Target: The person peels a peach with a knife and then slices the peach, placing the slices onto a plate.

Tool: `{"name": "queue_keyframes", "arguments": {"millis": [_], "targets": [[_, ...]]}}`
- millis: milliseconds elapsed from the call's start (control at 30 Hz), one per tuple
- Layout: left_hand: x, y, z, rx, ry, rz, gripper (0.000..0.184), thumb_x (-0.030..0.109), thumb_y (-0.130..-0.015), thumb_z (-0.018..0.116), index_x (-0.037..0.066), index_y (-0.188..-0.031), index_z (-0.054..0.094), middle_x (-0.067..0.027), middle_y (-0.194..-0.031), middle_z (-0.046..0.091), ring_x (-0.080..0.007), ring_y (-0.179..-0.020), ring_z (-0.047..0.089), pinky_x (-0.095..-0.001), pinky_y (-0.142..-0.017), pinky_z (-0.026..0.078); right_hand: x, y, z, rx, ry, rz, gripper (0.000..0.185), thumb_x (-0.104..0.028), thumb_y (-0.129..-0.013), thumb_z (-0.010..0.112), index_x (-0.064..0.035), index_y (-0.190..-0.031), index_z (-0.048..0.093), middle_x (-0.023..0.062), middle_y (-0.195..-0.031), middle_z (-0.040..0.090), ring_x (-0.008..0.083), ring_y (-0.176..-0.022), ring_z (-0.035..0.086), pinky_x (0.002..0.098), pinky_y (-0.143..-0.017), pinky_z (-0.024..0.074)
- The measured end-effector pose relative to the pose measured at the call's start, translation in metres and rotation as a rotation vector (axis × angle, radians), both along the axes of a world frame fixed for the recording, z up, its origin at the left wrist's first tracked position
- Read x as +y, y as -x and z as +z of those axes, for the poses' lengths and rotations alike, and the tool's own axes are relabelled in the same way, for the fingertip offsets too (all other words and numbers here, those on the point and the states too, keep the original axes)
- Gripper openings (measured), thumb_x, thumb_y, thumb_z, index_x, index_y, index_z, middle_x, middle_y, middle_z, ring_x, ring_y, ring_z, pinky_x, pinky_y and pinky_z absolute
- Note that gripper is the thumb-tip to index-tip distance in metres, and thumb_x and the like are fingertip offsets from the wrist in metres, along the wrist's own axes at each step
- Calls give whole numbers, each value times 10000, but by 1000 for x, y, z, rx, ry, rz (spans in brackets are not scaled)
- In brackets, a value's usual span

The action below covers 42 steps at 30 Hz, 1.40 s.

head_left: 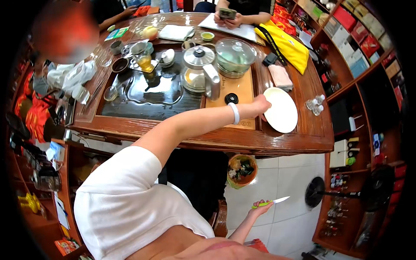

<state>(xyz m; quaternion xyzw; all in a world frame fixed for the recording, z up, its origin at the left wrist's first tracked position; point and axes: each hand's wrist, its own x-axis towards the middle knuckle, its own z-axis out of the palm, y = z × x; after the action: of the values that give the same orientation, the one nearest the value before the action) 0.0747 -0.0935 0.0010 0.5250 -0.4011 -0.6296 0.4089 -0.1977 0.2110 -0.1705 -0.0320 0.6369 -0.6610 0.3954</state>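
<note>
My left hand (261,106), with a white band on its wrist, reaches across to the right and grips the left edge of a white oval plate (281,112). The plate is over the right end of the wooden tea table (310,130); I cannot tell whether it rests there or is lifted. Low on the right, past the table's front edge, my right hand (261,208) is closed round the green handle of a small knife (277,200), its blade pointing right. A folded pink cloth (280,77) and small clear glass items (315,105) are near the plate.
A glass kettle (195,80), a lidded glass pot (234,56) and a black tea tray (149,97) occupy the table. A waste bin (242,171) and a black fan (315,191) are on the floor side. Across the table, a person's hands (229,21) hold a phone.
</note>
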Motion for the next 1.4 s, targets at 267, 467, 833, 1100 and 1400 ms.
{"name": "queue_keyframes", "arguments": {"millis": [267,467,833,1100,1400], "targets": [[76,-68,49,-392,520,-113,561,204,-730,623,-20,-1209,436,-180,-1075,546,-243,-986,537,-323,-830,442,-18,-49,73,164,181,-2,294,-382,-928,406,-106,-837,447,1,-646,416,87,-443,329,229,-383,256],[88,-253,137,-497,907,242,462,256,-698,685,3,-1069,572,-142,-1006,581,-221,-836,590,-327,-749,479,-27,-74,95,305,186,-33,216,-297,-915,461,-83,-888,478,-2,-712,446,66,-499,360,212,-409,291],[-71,-571,48,-1617,-187,204,984,499,-508,769,178,-1329,332,-163,-1328,404,-408,-1251,316,-704,-940,164,-18,-42,38,469,-53,-10,160,-211,-884,464,-64,-825,485,13,-628,461,80,-416,388,221,-357,304],[-83,-564,45,-1568,-138,133,794,349,-551,770,76,-1219,438,-170,-1248,480,-341,-1164,456,-542,-961,336,-14,-48,33,653,-131,127,165,-174,-896,441,-41,-828,512,20,-666,487,68,-425,397,212,-364,312],[-17,-511,145,-633,336,421,726,557,-674,633,-1,-1125,533,-178,-1102,569,-325,-963,588,-397,-798,491,-25,-63,58,583,-23,38,198,-213,-912,433,-57,-1015,496,-11,-677,454,34,-500,380,179,-397,296]]}}
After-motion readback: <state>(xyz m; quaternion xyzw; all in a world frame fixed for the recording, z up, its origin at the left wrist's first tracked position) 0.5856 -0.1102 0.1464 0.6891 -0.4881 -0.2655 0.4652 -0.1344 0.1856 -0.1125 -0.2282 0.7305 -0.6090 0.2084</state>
